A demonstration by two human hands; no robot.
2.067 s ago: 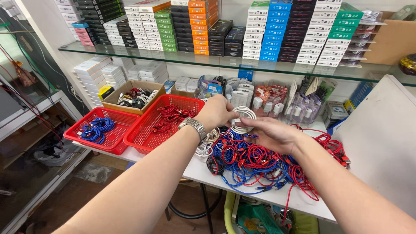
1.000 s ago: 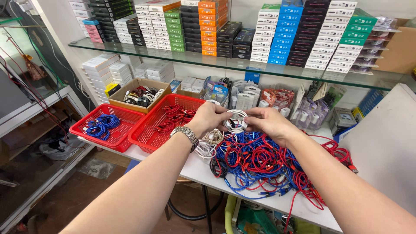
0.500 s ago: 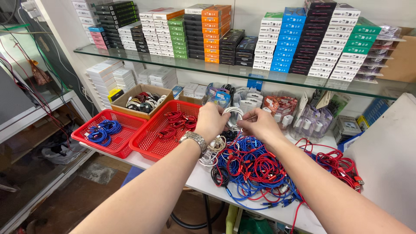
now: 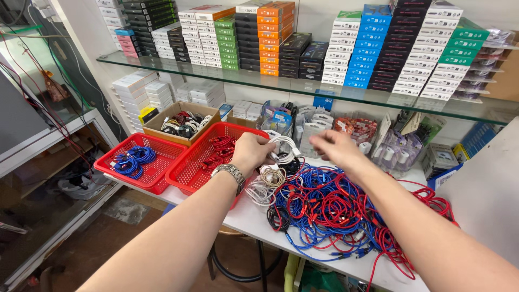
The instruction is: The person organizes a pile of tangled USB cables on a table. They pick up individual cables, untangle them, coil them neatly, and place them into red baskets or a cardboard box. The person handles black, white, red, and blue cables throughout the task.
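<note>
My left hand (image 4: pixel 252 151), with a metal watch on the wrist, grips a coiled white cable (image 4: pixel 283 147) just above the table. My right hand (image 4: pixel 335 148) hovers beside it with fingers spread, blurred, holding nothing. Below both hands lies a tangled pile of blue and red cables (image 4: pixel 335 208), with a few white coils (image 4: pixel 265 184) at its left edge. A red basket with red cables (image 4: pixel 208 157) sits just left of my left hand.
A second red basket (image 4: pixel 138 162) holds blue cables; a cardboard box (image 4: pixel 184 121) behind holds mixed cables. Packaged accessories (image 4: pixel 357 130) line the back of the white table (image 4: pixel 243 213). A glass shelf (image 4: pixel 303 89) above carries stacks of coloured boxes. A white panel (image 4: pixel 486 189) stands at right.
My right hand has let go of the white coil and pulled slightly right with fingers apart. My left hand keeps the coil. The view has shifted a little.
</note>
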